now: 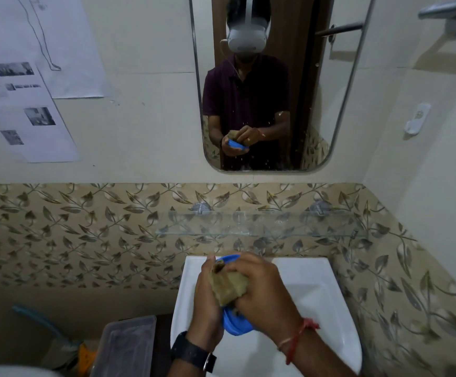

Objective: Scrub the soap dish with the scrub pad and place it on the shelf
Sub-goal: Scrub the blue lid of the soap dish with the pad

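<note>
Over the white sink (316, 300) my left hand (207, 297) grips a blue soap dish (236, 326), whose rim also shows above my fingers. My right hand (262, 292) holds a worn brownish scrub pad (228, 285) pressed into the dish. Most of the dish is hidden by both hands and the pad. A glass shelf (259, 227) is fixed to the leaf-patterned tiles just above the sink and carries nothing.
A mirror (273, 83) above the shelf reflects a person holding the dish and pad. A clear plastic box (129, 346) stands left of the sink, with a blue-handled tool (39, 322) beside it. Paper sheets (25, 85) hang on the left wall.
</note>
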`<action>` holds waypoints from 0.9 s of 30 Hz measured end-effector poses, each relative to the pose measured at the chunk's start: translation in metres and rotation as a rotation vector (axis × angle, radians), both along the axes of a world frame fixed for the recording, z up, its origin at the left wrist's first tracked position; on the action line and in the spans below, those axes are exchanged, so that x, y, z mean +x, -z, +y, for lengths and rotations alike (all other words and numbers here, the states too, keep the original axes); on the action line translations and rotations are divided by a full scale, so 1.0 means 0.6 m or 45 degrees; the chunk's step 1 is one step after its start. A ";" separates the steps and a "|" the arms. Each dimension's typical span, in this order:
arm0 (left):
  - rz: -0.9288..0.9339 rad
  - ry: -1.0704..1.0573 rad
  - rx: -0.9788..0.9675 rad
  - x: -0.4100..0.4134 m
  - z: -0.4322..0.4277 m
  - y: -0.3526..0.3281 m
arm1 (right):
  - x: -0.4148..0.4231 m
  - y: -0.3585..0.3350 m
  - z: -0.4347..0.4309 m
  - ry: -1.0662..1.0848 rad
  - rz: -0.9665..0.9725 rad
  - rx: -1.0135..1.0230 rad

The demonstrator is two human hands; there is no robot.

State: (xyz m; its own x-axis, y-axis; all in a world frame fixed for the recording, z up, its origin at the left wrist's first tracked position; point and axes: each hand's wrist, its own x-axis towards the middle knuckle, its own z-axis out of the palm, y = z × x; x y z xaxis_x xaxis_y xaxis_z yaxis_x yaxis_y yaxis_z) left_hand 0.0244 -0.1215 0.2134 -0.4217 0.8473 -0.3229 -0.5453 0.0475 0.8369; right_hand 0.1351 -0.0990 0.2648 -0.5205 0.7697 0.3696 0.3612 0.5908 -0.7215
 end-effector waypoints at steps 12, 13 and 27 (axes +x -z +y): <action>0.015 0.157 0.022 0.008 0.005 -0.006 | 0.018 -0.014 0.014 0.191 -0.052 0.084; 0.011 0.166 0.018 0.005 0.009 -0.009 | 0.016 -0.013 0.008 0.102 -0.027 0.039; -0.066 0.244 0.036 0.000 0.029 -0.024 | 0.032 -0.030 0.001 -0.075 -0.058 0.060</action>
